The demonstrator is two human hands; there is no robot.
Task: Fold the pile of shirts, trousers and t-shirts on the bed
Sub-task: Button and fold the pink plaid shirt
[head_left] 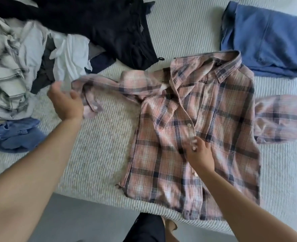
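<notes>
Head view, looking down: your bed [98,154], spread with a pale ribbed cover, carries the whole job. An unfolded pile [22,67] of light and striped garments sits at its left, black trousers [112,28] sprawl across the top, and a folded blue garment [269,42] lies at the top right, well apart from the heap, apparently set aside as done. At centre, the pink plaid shirt [205,137] lies front up with collar away from you, spread flat, seemingly ready for folding. Your left hand [65,102] has its fingers relaxed and wide at the cuff of the outstretched sleeve [105,86]; whether it grips the cloth is blurred. Your right hand [200,151] rests loosely spread fingertips on the button placket, probably pinning the body while the sleeve is drawn across.
</notes>
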